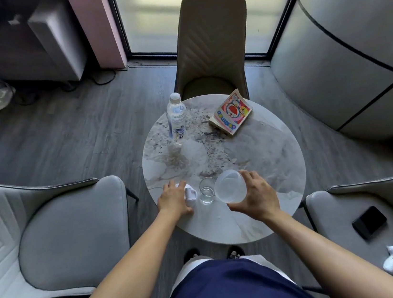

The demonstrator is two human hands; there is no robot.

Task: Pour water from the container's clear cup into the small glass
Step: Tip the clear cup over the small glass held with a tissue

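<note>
The right hand (259, 196) grips the clear cup (230, 186), tilted toward the small glass (207, 190) just beside it on the round worktop (253, 151). The left hand (173, 198) is closed over a white container (190, 194). Farther off stand a water bottle (176, 117), label unreadable, and a book (231, 112) reading "doraemon".

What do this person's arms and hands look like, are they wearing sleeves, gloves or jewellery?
Both forearms are bare up to the bottom edge of the picture: no sleeves show. The left hand and right hand wear no gloves, and I see no rings, watch or bracelet on either wrist. No markings show.
</note>
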